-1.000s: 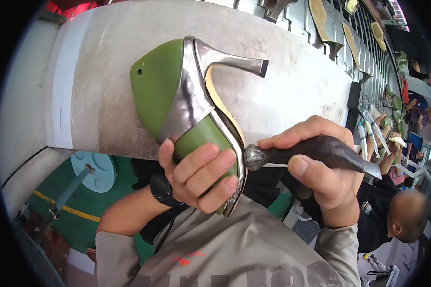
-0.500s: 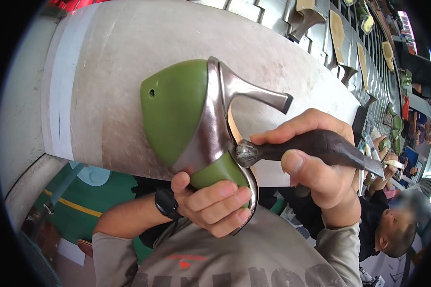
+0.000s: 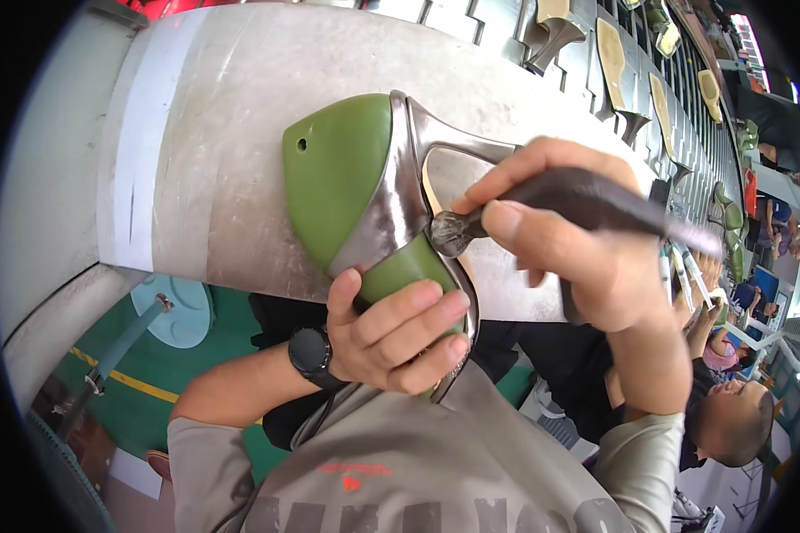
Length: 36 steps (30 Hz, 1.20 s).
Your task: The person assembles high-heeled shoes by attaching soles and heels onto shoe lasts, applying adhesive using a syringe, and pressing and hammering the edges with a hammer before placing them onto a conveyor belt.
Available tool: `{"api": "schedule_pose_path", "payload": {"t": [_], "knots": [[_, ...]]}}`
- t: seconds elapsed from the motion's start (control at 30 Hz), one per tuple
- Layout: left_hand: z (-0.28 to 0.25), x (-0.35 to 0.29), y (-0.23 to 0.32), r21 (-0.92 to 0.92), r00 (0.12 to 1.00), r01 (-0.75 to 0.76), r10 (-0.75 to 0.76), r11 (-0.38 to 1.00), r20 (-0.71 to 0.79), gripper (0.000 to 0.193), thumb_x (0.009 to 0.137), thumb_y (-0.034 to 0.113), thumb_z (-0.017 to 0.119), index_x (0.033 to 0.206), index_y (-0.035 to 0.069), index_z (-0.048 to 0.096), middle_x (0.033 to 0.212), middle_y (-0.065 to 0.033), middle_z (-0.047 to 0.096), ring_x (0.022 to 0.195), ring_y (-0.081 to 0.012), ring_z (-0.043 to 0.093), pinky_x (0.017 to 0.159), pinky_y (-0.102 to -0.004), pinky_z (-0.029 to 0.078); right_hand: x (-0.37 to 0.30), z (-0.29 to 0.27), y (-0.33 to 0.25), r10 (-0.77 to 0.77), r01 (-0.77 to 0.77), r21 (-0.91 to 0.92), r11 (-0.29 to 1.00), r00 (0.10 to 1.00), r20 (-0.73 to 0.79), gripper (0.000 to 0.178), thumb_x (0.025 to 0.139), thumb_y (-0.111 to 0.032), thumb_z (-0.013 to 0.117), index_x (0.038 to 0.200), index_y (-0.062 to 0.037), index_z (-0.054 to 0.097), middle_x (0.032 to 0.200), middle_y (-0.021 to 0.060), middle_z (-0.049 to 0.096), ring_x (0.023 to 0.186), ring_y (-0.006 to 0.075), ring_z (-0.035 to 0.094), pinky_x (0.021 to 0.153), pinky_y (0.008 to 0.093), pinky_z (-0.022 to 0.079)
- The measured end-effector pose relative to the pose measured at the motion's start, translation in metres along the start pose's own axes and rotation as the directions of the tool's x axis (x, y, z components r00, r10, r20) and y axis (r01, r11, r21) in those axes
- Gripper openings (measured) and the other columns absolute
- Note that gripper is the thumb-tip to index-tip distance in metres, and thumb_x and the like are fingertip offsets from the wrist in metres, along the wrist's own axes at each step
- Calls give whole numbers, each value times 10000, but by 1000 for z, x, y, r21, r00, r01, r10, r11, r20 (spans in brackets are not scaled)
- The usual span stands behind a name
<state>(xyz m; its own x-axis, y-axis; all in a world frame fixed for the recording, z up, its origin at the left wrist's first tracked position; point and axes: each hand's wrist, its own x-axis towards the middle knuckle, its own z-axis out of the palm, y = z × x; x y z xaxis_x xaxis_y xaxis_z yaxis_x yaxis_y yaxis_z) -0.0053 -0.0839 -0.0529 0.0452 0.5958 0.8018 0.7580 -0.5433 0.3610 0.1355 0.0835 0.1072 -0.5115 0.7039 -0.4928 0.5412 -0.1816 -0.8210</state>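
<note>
A metallic brown high-heeled shoe (image 3: 384, 213) lies on its side over a green shoe last (image 3: 336, 169), its heel pointing right. My left hand (image 3: 391, 342) is closed round the toe end, the thumb at the shoe's upper edge. My right hand (image 3: 587, 240) grips a dark cobbler's hammer (image 3: 556, 200) by its head. The hammer's worn round face touches the sole edge near the shoe's middle; its flat far end is blurred. Part of the heel's tip is hidden behind my right hand.
The shoe rests over a pale worn worktable (image 3: 240, 204). Beyond it, a slatted metal conveyor (image 3: 453, 22) carries tan insoles (image 3: 611, 53) and brown heels. A co-worker (image 3: 729, 417) sits at the right, near several pens or brushes (image 3: 684, 271). A blue stool (image 3: 182, 311) stands at lower left.
The shoe and both hands have shifted slightly up the view. My right hand and the hammer have tilted, and the hammer's face has slid a little along the sole edge.
</note>
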Motion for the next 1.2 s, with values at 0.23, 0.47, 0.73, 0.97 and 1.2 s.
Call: {"api": "schedule_pose_path", "payload": {"t": [0.23, 0.47, 0.73, 0.97, 1.2], "knots": [[-43, 58, -49, -23, 916, 12, -2, 1000, 400, 670, 882, 288, 792, 1482, 179, 514, 1555, -144, 532, 1428, -338, 518, 1192, -558, 374, -32, -10, 45, -335, 541, 239, 806, 751, -569, 416, 1118, -341, 435, 1177, 34, 607, 1135, 272, 716, 649, 184, 695, 646, 341, 609], [-28, 76, -78, -41, 856, 179, -135, 983, 499, 1050, 769, 331, 861, 1632, 29, 344, 1655, -334, 309, 1497, -525, 379, 1178, -656, 341, -6, 23, 36, -187, 353, 315, 881, 871, -455, 366, 1036, -266, 545, 986, 83, 644, 903, 278, 729, 509, 193, 598, 510, 290, 528], [-24, 82, -75, -15, 846, 122, -96, 992, 525, 1059, 794, 255, 888, 1636, 5, 297, 1655, -369, 278, 1510, -555, 350, 1204, -656, 309, 5, 17, 29, -228, 405, 306, 862, 847, -480, 359, 1039, -257, 544, 992, 80, 658, 897, 257, 732, 482, 178, 568, 508, 278, 508], [-19, 87, -63, -6, 839, 116, -95, 993, 536, 1261, 647, 345, 955, 1653, 11, 272, 1676, -330, 262, 1523, -527, 340, 1176, -675, 342, 3, -9, 23, -277, 378, 287, 880, 900, -335, 337, 1027, -262, 587, 965, 45, 713, 877, 160, 762, 530, 141, 603, 501, 248, 470], [-18, 97, -47, -43, 853, 63, -32, 997, 521, 1314, 583, 302, 980, 1649, 5, 271, 1683, -330, 248, 1537, -519, 317, 1201, -644, 330, -20, -23, 33, -319, 401, 265, 877, 898, -303, 335, 980, -294, 657, 912, 19, 756, 840, 61, 753, 568, 117, 636, 525, 252, 510]]}}
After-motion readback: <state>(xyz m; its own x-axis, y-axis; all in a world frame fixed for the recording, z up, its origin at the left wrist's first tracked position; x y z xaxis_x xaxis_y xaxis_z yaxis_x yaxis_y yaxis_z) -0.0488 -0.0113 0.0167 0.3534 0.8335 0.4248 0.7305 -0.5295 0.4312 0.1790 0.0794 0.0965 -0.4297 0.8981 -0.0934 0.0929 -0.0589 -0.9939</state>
